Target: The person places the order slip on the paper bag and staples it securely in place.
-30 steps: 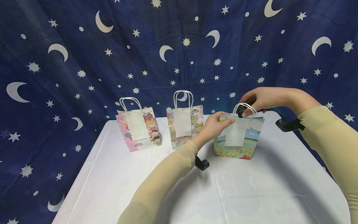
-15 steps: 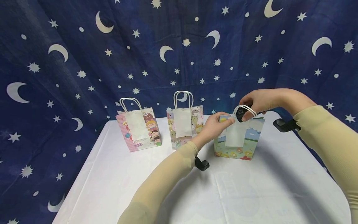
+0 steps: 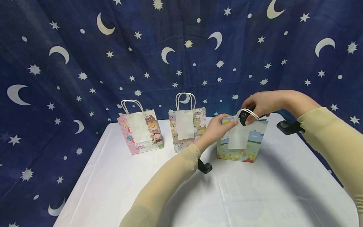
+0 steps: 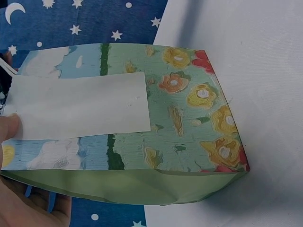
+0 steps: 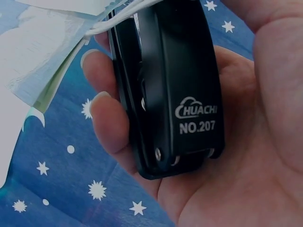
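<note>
A black stapler (image 5: 189,90) marked "HUACHI NO.207" lies in my right hand (image 3: 262,102), fingers curled round it. In the head view the stapler (image 3: 243,116) is at the top edge of a flower-printed paper bag (image 3: 256,138), by its white twisted handles; whether its jaws span the paper is hidden. My left hand (image 3: 216,127) pinches the bag's upper left edge. In the left wrist view, the thumb (image 4: 9,126) lies on the bag's front beside a white paper patch (image 4: 80,106), with the other fingers behind. The bag stands upright on the table.
A pink cartoon paper bag (image 3: 127,138) stands at the table's left. A second bag with animal prints (image 3: 199,121) stands in the middle, behind my left forearm. Behind the white-covered table (image 3: 255,195) hangs a dark blue curtain (image 3: 158,28) with moons and stars.
My right hand has lowered the stapler from above the handles to the flower-printed bag's top edge, bringing the handles down slightly. My left hand has stayed on the bag.
</note>
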{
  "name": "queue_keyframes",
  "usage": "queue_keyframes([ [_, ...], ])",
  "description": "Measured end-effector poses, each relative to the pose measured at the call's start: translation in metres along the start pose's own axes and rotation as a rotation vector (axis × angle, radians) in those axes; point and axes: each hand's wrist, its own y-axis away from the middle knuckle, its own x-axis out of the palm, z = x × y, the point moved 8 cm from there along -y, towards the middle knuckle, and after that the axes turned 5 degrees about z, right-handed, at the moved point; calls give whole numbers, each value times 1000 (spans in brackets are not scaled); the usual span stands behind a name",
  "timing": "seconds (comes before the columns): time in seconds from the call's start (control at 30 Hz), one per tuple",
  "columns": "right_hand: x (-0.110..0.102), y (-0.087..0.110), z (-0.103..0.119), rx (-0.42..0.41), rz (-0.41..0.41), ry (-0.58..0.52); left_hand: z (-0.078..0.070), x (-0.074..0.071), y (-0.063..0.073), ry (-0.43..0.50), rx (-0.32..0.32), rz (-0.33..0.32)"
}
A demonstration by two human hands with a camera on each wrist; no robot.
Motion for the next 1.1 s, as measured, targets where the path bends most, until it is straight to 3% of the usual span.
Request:
queue_keyframes([
  [0.47, 8, -6, 6, -11, 35, 27, 1, 1, 1, 19, -8, 3],
  [1.1, 13, -9, 7, -3, 23, 89, 0, 1, 1, 29, 12, 5],
])
